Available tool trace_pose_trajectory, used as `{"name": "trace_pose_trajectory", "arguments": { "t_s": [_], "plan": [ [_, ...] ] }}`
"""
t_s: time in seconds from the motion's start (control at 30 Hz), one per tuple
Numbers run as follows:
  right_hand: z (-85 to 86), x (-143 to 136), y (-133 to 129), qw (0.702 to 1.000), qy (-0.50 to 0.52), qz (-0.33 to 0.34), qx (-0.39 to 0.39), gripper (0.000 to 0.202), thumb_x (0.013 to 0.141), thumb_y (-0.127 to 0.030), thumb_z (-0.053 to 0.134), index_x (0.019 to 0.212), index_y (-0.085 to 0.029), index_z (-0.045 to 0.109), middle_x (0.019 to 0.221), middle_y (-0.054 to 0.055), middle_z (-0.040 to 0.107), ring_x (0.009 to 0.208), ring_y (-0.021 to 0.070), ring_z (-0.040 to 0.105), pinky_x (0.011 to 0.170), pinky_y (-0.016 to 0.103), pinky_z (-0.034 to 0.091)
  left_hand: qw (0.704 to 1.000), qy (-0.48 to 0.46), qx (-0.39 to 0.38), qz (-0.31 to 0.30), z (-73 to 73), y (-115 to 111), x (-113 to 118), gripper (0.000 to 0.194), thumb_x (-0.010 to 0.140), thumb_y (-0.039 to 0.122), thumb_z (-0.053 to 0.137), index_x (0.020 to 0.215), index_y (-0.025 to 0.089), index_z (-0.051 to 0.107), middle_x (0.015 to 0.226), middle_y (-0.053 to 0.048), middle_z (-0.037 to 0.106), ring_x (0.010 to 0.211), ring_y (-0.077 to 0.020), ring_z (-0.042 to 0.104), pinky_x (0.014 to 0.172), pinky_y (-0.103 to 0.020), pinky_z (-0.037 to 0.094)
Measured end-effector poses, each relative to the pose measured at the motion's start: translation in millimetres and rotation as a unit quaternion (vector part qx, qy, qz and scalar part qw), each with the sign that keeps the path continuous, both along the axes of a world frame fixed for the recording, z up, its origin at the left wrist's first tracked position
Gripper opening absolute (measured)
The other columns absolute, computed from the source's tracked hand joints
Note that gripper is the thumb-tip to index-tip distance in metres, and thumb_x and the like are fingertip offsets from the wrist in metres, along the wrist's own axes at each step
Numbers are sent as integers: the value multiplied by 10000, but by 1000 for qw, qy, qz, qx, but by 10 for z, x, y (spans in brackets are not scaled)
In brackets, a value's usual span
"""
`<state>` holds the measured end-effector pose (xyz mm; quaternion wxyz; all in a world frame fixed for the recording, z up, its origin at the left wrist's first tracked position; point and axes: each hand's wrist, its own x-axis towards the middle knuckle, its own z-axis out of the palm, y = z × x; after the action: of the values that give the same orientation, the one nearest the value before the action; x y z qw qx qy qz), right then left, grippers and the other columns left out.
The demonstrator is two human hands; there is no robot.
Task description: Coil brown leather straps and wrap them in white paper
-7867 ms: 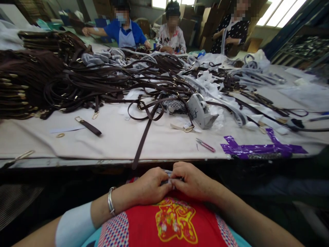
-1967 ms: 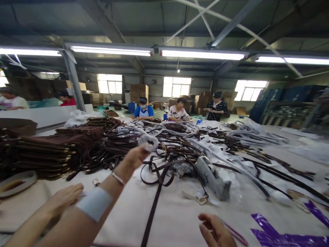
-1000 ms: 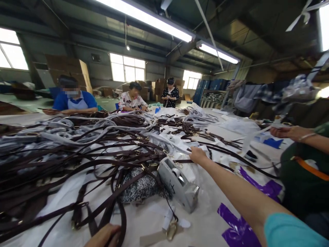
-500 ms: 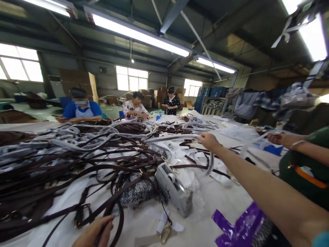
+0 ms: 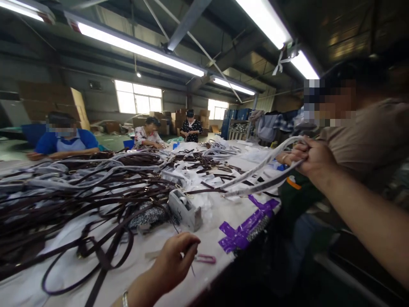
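My right hand [image 5: 316,157] is raised at the right, its fingers wrapped round a strap in pale grey covering [image 5: 265,161]. The strap hangs from the fist in a loop, with both lengths sloping down to the left towards the table. Low in the middle, my left hand [image 5: 174,260] is closed in a pinch above the near table edge. A thin dark line shows under its fingertips, too small to name. Just right of that hand lies a small pink object [image 5: 206,259]. A grey tape dispenser [image 5: 184,209] stands beyond it, near dark brown straps [image 5: 108,256].
Brown and grey-wrapped straps [image 5: 64,183] with metal buckles heap over the table's left side. Purple tape [image 5: 244,230] covers part of the near edge. Close on the right is a co-worker [image 5: 370,140]; several others sit or stand across the table. Cardboard boxes [image 5: 47,104] stand behind.
The view has turned right. My right hand has drawn the grey-covered strap up and to the right. My left hand has moved away from the brown straps, rightwards and up. A co-worker now leans in at right.
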<state>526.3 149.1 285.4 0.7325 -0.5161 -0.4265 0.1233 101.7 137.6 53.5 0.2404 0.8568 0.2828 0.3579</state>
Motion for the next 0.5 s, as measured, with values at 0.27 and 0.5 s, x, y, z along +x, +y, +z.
{"name": "trace_pose_trajectory", "arguments": {
  "t_s": [0.27, 0.5],
  "plan": [
    [-679, -779, -902, 950, 168, 262, -28, 294, 904, -338, 563, 668, -193, 462, 525, -101, 372, 424, 44, 274, 432, 194, 259, 991, -13, -86, -101, 182, -535, 596, 254, 914, 261, 547, 1115, 195, 686, 1016, -102, 706, 835, -199, 668, 758, -313, 551],
    [-1309, -1505, -997, 859, 329, 388, -61, 258, 777, -327, 724, 701, -196, 515, 562, -50, 490, 438, 71, 379, 392, 187, 360, 963, -45, -214, -159, 312, -811, 1049, 644, 844, 485, 678, 1375, 147, 540, 1318, -178, 633, 1186, -331, 594, 1020, -461, 474]
  ]
}}
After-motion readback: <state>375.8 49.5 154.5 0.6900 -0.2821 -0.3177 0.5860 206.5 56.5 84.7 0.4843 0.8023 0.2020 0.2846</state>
